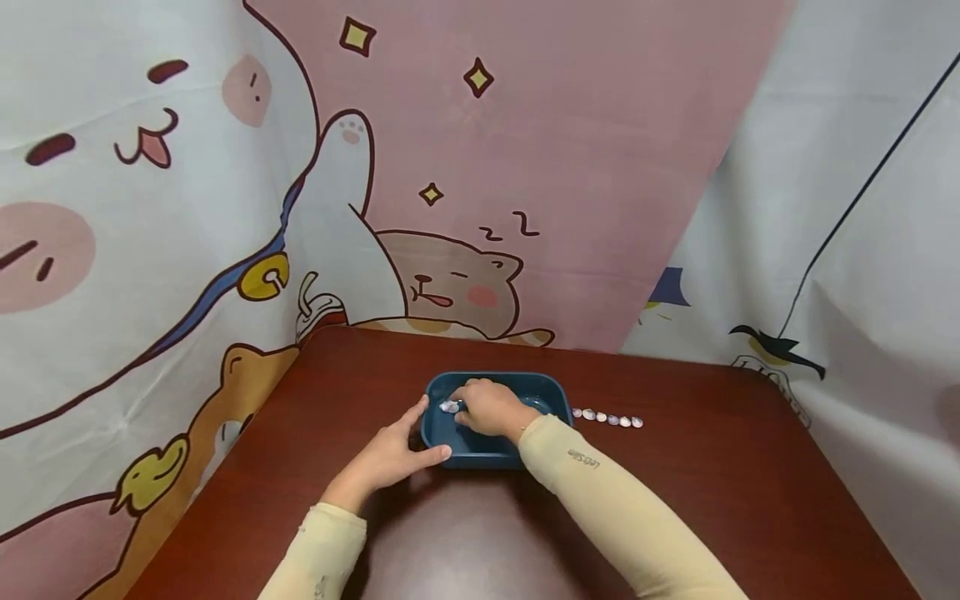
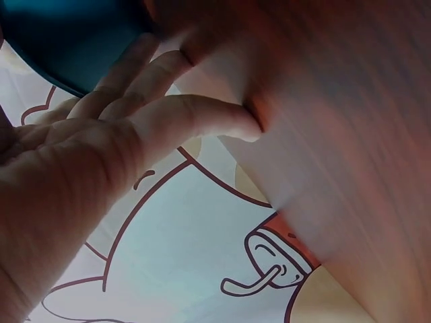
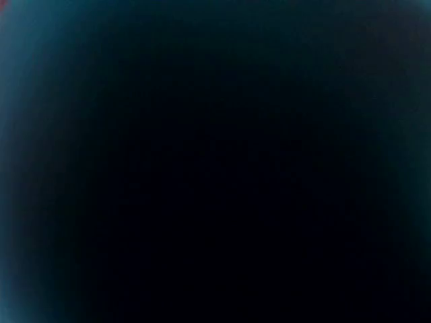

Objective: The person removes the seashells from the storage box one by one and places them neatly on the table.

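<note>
A dark blue plastic bin [image 1: 480, 461] stands on the table, and a few small pale seashells [image 1: 449, 407] lie in its left end. My right hand [image 1: 491, 407] reaches down into the bin with bent fingers, its index finger at the shells. Whether finger and thumb pinch a shell is too small to make out. Spread along the bin's left side, my left hand [image 1: 390, 454] touches the wall with its fingers, and its thumb lies by the near left corner. The left wrist view shows these fingers extended beside the bin [image 2: 74, 40]. Only dark blur fills the right wrist view.
Just right of the bin, several small shells [image 1: 613, 420] lie in a row on the reddish-brown table [image 1: 712, 500]. A printed cartoon cloth [image 1: 585, 167] hangs behind the table's far edge and along its left side.
</note>
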`<state>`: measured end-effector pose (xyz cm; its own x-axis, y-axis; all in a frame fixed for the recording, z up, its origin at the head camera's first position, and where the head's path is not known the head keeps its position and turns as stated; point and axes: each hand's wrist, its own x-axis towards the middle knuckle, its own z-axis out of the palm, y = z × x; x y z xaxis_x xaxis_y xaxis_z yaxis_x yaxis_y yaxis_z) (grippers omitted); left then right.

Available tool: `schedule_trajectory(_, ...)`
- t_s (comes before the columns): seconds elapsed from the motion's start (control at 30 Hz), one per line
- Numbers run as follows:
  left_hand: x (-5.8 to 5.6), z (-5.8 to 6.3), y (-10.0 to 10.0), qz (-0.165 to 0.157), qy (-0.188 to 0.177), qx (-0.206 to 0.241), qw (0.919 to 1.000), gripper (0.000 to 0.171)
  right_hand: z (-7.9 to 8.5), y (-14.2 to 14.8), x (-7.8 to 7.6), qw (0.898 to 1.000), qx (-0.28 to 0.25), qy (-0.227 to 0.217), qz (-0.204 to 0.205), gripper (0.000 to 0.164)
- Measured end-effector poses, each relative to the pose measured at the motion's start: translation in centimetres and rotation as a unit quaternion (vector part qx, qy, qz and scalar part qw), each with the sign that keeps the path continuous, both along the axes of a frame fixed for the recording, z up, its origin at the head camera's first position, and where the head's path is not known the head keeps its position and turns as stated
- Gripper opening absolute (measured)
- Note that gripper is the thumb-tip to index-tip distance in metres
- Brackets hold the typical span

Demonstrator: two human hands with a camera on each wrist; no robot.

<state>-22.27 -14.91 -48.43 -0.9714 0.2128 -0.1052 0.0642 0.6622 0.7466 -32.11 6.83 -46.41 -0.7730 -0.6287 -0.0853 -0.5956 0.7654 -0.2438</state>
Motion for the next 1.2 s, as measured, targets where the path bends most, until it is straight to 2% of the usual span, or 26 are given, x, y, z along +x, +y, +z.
schedule_trajectory(0.07, -0.2, 0.0, 0.3, -0.007, 0.001, 0.008, 0.9999, 0.104, -1.0, -1.1, -0.1, 0.999, 0.039, 0.027, -0.019, 0.039)
schedule_trajectory(0.17, -0.2, 0.0, 0.5, -0.007, 0.003, 0.011, 0.9999, 0.103, -2.1, -1.4, -0.3, 0.997, 0.054, 0.055, -0.028, 0.035)
schedule_trajectory(0.4, 0.0, 0.0, 0.2, 0.002, -0.006, 0.005, 1.0, 0.103, -3.5, -0.6, 0.0, 0.996, -0.022, 0.086, 0.009, 0.017)
schedule_trajectory(0.5, 0.1, 0.0, 0.1, 0.007, -0.004, -0.001, 1.0, 0.103, -3.6, -0.2, 0.3, 0.995, -0.036, 0.095, 0.014, 0.015)
schedule_trajectory(0.63, 0.1, -0.1, 0.0, 0.01, -0.005, -0.002, 0.9999, 0.104, -3.5, -0.1, 0.7, 0.995, -0.036, 0.091, 0.025, 0.017)
schedule_trajectory(0.77, 0.1, -0.2, 0.0, 0.007, -0.009, 0.005, 0.9999, 0.105, -3.3, -0.1, 1.1, 0.996, -0.045, 0.07, 0.032, 0.017)
schedule_trajectory(1.0, 0.1, -0.2, 0.1, 0.006, -0.01, 0.005, 0.9999, 0.105, -3.2, 0.0, 1.5, 0.996, -0.064, 0.051, -0.038, 0.013)
schedule_trajectory(1.2, 0.1, -0.1, 0.2, 0.007, -0.009, 0.002, 0.9999, 0.103, -3.0, 0.5, 1.6, 0.997, -0.067, 0.029, -0.027, 0.015)
